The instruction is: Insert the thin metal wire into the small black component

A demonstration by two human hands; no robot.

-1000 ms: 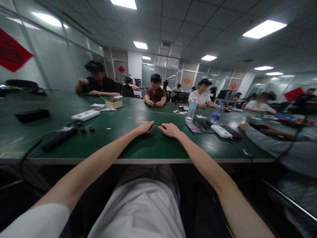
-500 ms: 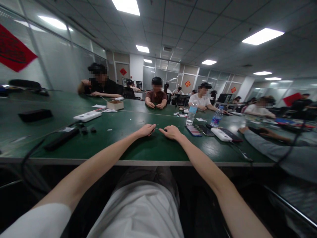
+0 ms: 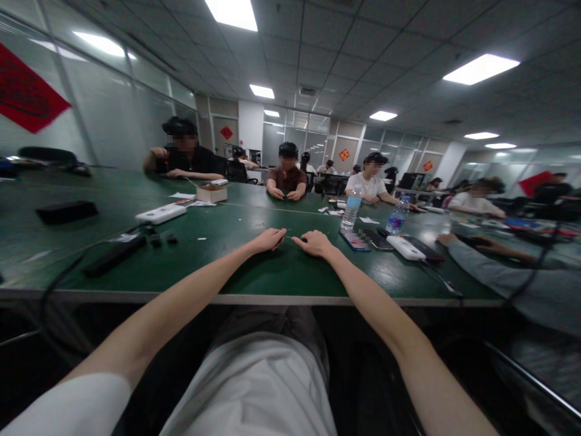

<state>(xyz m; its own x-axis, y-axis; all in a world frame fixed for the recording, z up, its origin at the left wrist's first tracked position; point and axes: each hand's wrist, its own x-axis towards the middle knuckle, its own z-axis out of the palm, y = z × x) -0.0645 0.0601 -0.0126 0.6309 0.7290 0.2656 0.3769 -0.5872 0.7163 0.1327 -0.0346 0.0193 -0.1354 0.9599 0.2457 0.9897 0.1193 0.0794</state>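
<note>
Both my arms reach out over the green table [image 3: 204, 266]. My left hand [image 3: 269, 239] and my right hand [image 3: 313, 243] rest close together on the tabletop, fingers curled in a pinch. A thin pale strand [image 3: 289, 237] runs between the two hands, with a small dark piece by my right fingertips; it is too small to name.
A white power strip [image 3: 161, 213], a black bar with cable [image 3: 113, 255] and a black case [image 3: 67, 212] lie left. Phones [image 3: 356, 240], a white power bank [image 3: 405, 247] and two water bottles [image 3: 350, 208] stand right. A neighbour's grey sleeve [image 3: 499, 272] crosses the right edge. Several people sit opposite.
My hands have stayed nearly still, pinched together on the strand. The view has tilted slightly, so everything sits a little lower in the picture.
</note>
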